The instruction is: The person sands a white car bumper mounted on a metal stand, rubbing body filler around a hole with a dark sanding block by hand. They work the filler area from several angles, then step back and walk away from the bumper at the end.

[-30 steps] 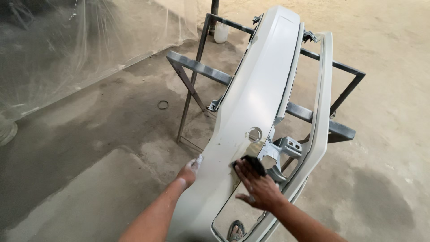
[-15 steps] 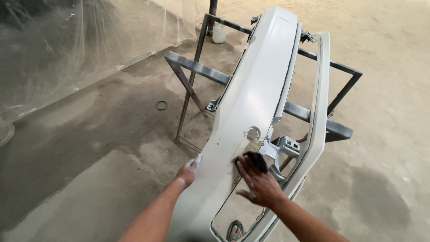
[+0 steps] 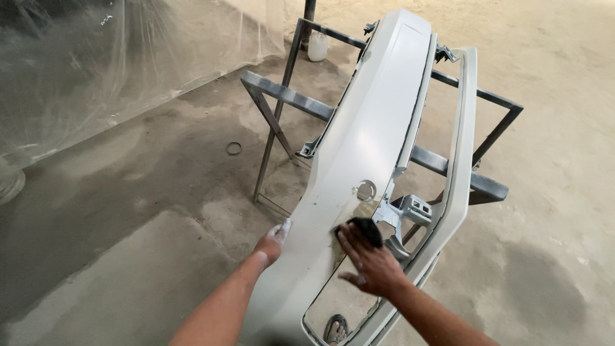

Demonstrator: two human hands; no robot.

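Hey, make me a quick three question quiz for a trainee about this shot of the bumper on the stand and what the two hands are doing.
1. True or false: the right hand presses a dark pad against the pale car bumper.
2. What does the left hand touch?
A. the metal stand
B. the bumper's outer edge
C. the plastic sheeting
3. Fill in: on the concrete floor, left of the metal stand, lies a small dark ____.

Key
1. True. The fingers lie spread over the pad, just below the round hole in the bumper.
2. B.
3. Ring.
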